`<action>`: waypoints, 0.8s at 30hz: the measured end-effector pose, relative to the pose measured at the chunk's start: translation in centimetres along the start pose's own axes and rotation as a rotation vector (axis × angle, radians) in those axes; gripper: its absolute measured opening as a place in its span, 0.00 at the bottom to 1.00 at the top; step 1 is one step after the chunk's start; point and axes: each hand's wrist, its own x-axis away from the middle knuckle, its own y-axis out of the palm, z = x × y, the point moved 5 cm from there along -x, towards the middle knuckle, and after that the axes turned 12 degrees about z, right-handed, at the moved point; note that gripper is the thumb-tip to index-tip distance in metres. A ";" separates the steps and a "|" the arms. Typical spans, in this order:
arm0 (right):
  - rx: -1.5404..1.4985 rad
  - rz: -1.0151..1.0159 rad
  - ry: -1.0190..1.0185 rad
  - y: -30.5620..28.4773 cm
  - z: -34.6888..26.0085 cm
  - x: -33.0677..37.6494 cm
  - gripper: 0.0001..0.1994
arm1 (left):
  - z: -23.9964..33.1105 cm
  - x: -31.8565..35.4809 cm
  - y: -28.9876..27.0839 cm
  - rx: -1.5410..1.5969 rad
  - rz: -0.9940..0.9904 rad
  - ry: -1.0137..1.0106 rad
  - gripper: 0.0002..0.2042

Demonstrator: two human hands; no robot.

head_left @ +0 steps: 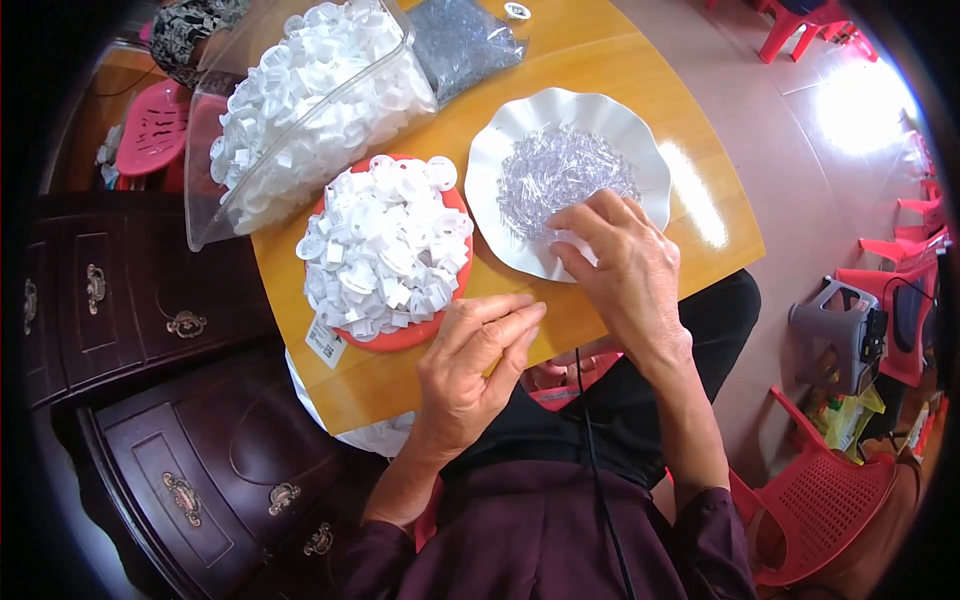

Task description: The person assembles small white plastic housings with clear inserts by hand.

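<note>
The right hand [625, 265] reaches into the white scalloped plate [640, 150], its fingertips [570, 235] pinched narrow at the near edge of a heap of small clear pins [560, 175]; whether a pin is already caught between them cannot be told. The left hand [470, 365] waits over the near edge of the wooden table [600, 70], fingers curled half shut toward the palm; anything it holds is hidden, so I cannot tell. Judging from this, the step in hand is picking a single pin off the heap. The next move likely calls for a fine pinch that lifts one pin free of the tangle without dragging others over the plate's rim.

Just left of the white plate sits a red plate [420, 335] piled with small white plastic caps [385, 240], the two plates nearly touching. A small white paper label [325, 343] with dark print hangs off the table's edge beside the red plate. Behind it a large clear plastic bag [300, 100] lies slumped and open-mouthed, full of the same white caps. At the far edge, a smaller clear bag [465, 40] holds a grey mass of what look like more pins. A dark wooden cabinet [160, 320] with brass handles stands to the left, red plastic chairs [830, 490] to the right
</note>
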 end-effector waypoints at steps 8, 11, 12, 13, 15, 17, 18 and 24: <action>0.003 -0.053 0.005 0.0 0.2 -0.4 0.04 | -0.5 0.9 0.1 0.003 -0.001 -0.053 0.11; -0.134 -0.017 0.062 -0.6 0.5 -0.7 0.05 | -0.7 0.8 -0.2 0.021 0.028 -0.057 0.12; -0.232 -0.008 0.110 -0.7 0.8 -0.7 0.05 | -0.6 0.7 -0.2 0.028 0.032 -0.074 0.11; -0.230 -0.007 0.109 -0.9 0.9 -0.8 0.05 | -0.6 0.6 -0.2 0.036 0.035 -0.092 0.11; -0.388 0.012 0.164 -1.0 1.2 -1.0 0.06 | -0.7 0.2 -0.3 0.041 0.042 -0.081 0.11; -0.482 -0.019 0.289 -1.2 1.1 -0.9 0.05 | -0.6 0.0 -0.3 0.047 0.048 -0.073 0.10; -0.573 -0.050 0.416 -1.0 1.2 -0.6 0.04 | -0.6 -0.2 -0.3 0.068 0.053 -0.099 0.10; -0.999 -0.217 0.630 -0.6 -0.9 2.0 0.06 | -1.7 1.2 -0.1 0.387 0.052 -0.445 0.09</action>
